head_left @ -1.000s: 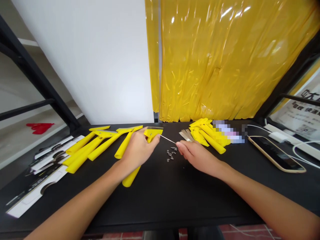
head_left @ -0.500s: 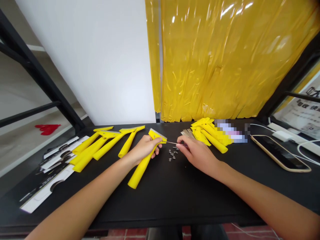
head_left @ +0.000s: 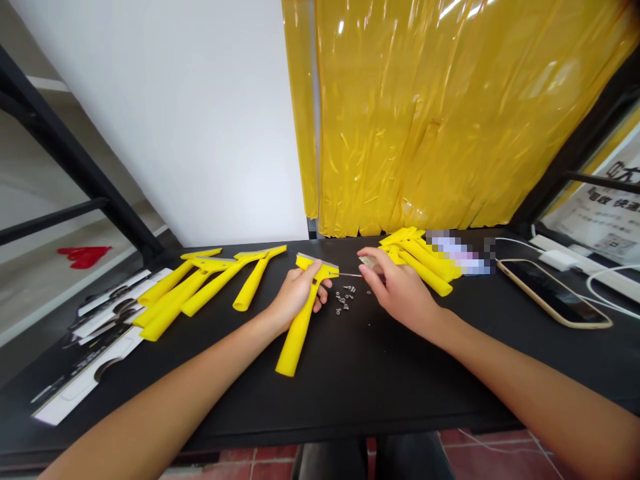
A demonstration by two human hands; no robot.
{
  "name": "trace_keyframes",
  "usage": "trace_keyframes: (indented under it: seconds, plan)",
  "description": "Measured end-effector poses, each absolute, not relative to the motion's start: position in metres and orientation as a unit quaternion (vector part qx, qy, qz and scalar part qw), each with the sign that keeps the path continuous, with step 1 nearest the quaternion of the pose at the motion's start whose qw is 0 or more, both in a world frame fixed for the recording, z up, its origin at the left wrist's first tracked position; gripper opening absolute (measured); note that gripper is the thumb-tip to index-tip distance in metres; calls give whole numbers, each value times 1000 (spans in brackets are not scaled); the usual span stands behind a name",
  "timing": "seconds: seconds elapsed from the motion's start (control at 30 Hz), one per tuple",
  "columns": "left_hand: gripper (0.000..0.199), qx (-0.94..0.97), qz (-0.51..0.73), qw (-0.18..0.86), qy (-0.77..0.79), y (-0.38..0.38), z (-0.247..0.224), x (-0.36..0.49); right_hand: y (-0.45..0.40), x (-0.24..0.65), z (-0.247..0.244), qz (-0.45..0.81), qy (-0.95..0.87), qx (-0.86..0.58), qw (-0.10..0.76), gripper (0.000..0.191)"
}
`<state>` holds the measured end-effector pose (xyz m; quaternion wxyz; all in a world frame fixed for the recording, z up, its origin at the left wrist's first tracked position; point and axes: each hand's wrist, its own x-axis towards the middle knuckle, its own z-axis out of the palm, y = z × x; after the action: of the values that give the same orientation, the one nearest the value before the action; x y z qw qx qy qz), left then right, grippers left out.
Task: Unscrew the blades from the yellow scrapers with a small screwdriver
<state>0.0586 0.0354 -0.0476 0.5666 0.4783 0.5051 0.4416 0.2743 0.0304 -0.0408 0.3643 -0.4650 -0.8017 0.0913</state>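
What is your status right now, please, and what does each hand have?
Left hand gripping yellow-handled scraper. Right hand holding thin metal shaft, tip at scraper head. Small screws loose between hands.

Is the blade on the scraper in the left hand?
On: a metal blade lines the top edge of the scraper in the left hand.

A tall sheet of glossy yellow plastic curtain (head_left: pixel 415 113), a smooth white wall (head_left: pixel 165 120), a black metal shelf frame (head_left: pixel 75 150), a black tabletop (head_left: pixel 390 380), a gold-edged smartphone (head_left: pixel 553 293), a white power strip (head_left: pixel 575 263), a white printed sign (head_left: pixel 600 213)
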Motion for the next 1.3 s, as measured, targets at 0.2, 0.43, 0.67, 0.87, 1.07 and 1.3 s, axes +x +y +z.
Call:
trace_keyframes:
  seconds: [0.2,0.43,0.67,0.87,1.07,1.3]
  plan:
    - [51,477,387,637,467,29,-43,63,26,276,-33,72,-792,-387,466,27]
    - [58,446,329,691,464,20,-40,67,25,283,-25,42,-812,-345,468,20]
    - [62,432,315,701,472,16,-38,69,22,286,-16,36,-838,-332,431,26]
    - [59,450,288,701,472,15,-37,70,22,287,-16,106,-804,-383,442,25]
    - [59,453,282,703,470,15,-38,68,21,291,-12,109,-862,-296,397,30]
    - [62,462,278,707,458,16,-41,68,23,291,-16,57,-818,-359,445,30]
